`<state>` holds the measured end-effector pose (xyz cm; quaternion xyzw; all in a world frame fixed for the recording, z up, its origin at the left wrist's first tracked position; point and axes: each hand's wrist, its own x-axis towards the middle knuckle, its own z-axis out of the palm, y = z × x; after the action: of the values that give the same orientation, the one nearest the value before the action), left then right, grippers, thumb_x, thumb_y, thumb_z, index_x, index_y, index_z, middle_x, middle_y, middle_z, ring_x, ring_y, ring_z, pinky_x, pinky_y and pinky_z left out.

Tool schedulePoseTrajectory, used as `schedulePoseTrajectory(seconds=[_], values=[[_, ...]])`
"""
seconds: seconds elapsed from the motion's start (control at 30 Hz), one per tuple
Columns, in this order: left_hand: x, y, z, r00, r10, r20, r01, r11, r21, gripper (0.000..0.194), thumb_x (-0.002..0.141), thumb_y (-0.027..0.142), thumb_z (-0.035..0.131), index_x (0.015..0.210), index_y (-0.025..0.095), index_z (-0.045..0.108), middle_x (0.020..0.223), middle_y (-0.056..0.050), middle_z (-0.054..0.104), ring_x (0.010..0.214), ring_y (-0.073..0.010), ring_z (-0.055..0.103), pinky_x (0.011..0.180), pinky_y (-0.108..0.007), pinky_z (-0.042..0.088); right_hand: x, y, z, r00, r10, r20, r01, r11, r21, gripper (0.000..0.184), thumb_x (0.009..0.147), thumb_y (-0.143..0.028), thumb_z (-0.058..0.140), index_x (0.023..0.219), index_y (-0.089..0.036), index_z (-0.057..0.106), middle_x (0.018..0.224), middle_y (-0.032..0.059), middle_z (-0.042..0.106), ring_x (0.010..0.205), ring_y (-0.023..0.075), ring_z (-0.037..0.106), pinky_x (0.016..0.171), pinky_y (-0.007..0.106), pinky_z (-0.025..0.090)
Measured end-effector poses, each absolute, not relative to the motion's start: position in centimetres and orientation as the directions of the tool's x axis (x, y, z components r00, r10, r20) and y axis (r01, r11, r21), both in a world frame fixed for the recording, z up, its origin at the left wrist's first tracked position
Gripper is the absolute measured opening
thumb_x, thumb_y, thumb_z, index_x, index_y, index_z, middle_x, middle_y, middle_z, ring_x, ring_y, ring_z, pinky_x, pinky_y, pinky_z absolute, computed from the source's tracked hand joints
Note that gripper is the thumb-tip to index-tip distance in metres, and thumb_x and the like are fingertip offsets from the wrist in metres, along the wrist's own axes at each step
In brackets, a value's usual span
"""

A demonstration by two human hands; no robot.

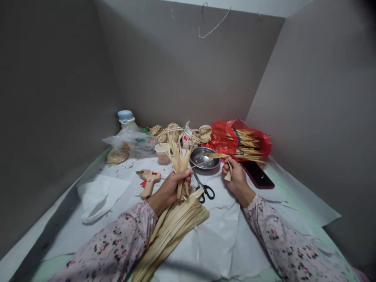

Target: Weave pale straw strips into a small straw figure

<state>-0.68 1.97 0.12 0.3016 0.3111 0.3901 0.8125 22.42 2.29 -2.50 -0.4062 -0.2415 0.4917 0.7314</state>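
My left hand [176,186] is closed round an upright bunch of dried corn husk strips [178,156], their split ends fanning out above the fist. In my right hand [237,176] a single husk strip [217,155] is pinched, its pointed end reaching left over a metal bowl [205,158]. The short lower end of that strip shows below the fingers. Under my left wrist lies a pile of long, flat dried husks [179,225]. Scissors with black handles [208,192] rest between the hands, blades partly under the bowl's near side.
A glue gun [149,182] and a paper cup [162,153] stand left of the bunch. Behind are woven straw pieces [174,130], a clear plastic bag [132,141] and a blue-lidded jar [125,117]. At right are a red bag [220,137] with husk bundles [248,145] and a phone [258,175].
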Motion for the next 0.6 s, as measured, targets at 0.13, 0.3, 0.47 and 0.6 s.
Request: schedulePoseTrajectory(seconds=[0.13, 0.3, 0.47, 0.6], values=[[-1.0, 2.0, 0.5, 0.494, 0.831, -0.256, -0.487, 0.509, 0.71, 0.006, 0.075, 0.013, 0.066, 0.075, 0.011, 0.061, 0.058, 0.0, 0.054, 0.046, -0.0081, 0.052, 0.042, -0.017, 0.044, 24.2, 2.6, -2.5, 0.475, 0.876, -0.084, -0.573, 0.236, -0.785, 0.022, 0.081, -0.035, 0.06, 0.071, -0.022, 0.045, 0.05, -0.0082, 0.04, 0.037, 0.0064, 0.038, 0.034, 0.019, 0.031], [-1.3, 2.2, 0.7, 0.482, 0.851, -0.208, -0.559, 0.482, 0.675, 0.004, 0.078, 0.014, 0.063, 0.077, 0.012, 0.06, 0.06, 0.0, 0.055, 0.047, -0.0095, 0.053, 0.045, -0.019, 0.046, 25.2, 2.7, -2.4, 0.527, 0.841, -0.12, -0.635, 0.297, -0.713, 0.02, 0.09, -0.027, 0.048, 0.072, -0.021, 0.044, 0.05, -0.008, 0.039, 0.038, 0.0051, 0.038, 0.037, 0.016, 0.034], [-1.4, 2.9, 0.6, 0.415, 0.897, -0.156, -0.632, 0.407, 0.66, 0.003, 0.08, 0.013, 0.06, 0.078, 0.013, 0.059, 0.063, -0.001, 0.057, 0.052, -0.011, 0.055, 0.049, -0.021, 0.05, 24.7, 2.6, -2.2, 0.534, 0.833, -0.141, -0.675, 0.32, -0.665, 0.021, 0.093, -0.021, 0.041, 0.072, -0.02, 0.046, 0.052, -0.0068, 0.04, 0.039, 0.0053, 0.039, 0.038, 0.015, 0.035], [-1.4, 3.1, 0.8, 0.333, 0.933, -0.139, -0.679, 0.339, 0.651, 0.004, 0.081, 0.013, 0.06, 0.078, 0.013, 0.06, 0.061, -0.002, 0.057, 0.06, -0.0135, 0.058, 0.057, -0.023, 0.052, 24.5, 2.5, -2.3, 0.515, 0.845, -0.145, -0.688, 0.306, -0.658, 0.021, 0.093, -0.023, 0.043, 0.073, -0.019, 0.047, 0.053, -0.0061, 0.042, 0.041, 0.0061, 0.042, 0.038, 0.016, 0.036]])
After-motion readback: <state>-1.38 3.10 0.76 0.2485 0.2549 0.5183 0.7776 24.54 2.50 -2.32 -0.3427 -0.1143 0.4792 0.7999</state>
